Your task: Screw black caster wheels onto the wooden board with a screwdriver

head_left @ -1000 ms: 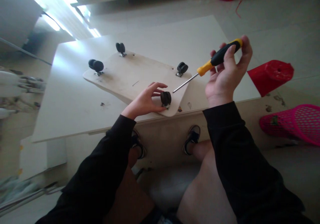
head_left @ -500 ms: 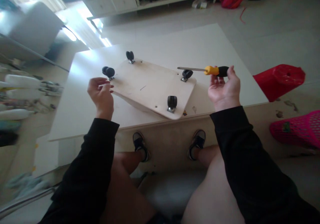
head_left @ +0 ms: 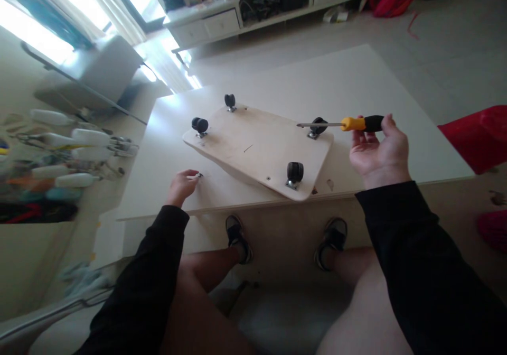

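My right hand (head_left: 380, 151) is closed around the black end of a yellow-and-black screwdriver (head_left: 354, 123), whose metal shaft points left above the board. Low over the near left of the table, my left hand (head_left: 184, 187) pinches; a small dark piece (head_left: 200, 175) shows at its fingertips, too small to name. Between the hands lies a pale wooden board (head_left: 253, 141) with rounded corners. Black casters stand upright on metal plates near its corners: one at the left (head_left: 199, 126), one at the back (head_left: 230, 102), one at the front right (head_left: 294, 174), another behind the screwdriver shaft.
The white table (head_left: 158, 149) carries the board. A red object (head_left: 481, 138) stands past its right edge. Behind is a white cabinet (head_left: 222, 23) with drawers. Several white bottles (head_left: 89, 137) are at the left. My feet are below the front edge.
My left hand has left the board's left caster and come down towards the table's near left. My right hand still holds the screwdriver. The whole view has shifted, so things appear further right.
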Demonstrator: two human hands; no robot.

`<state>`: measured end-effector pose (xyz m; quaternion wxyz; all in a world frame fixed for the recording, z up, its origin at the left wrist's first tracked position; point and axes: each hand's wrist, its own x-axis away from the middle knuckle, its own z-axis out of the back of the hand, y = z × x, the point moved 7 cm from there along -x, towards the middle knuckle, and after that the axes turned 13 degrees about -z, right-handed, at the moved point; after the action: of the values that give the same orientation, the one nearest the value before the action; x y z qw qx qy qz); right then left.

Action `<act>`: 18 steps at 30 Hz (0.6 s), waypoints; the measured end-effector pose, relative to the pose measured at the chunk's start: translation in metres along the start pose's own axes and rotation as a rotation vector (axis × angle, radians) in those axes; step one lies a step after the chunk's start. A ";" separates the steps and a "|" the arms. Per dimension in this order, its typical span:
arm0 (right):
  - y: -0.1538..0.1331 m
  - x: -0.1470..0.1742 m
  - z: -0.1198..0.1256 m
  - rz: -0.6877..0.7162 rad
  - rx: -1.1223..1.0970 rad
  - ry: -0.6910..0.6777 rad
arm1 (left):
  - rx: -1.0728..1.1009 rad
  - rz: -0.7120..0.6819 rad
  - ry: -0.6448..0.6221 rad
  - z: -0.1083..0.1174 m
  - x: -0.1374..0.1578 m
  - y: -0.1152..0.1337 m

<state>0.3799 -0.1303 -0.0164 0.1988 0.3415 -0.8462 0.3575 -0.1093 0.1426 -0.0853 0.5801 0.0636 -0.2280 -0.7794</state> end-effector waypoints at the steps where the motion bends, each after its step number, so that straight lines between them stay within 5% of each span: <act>1: 0.001 -0.001 0.000 -0.005 0.001 0.002 | 0.001 0.018 -0.012 -0.002 0.000 0.000; 18: 0.006 -0.002 -0.001 -0.030 0.023 -0.013 | -0.167 -0.034 -0.076 -0.009 0.000 0.013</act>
<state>0.3771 -0.1263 -0.0195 0.1947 0.3588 -0.8380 0.3620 -0.0952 0.1370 -0.0880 0.5608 -0.0107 -0.1832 -0.8074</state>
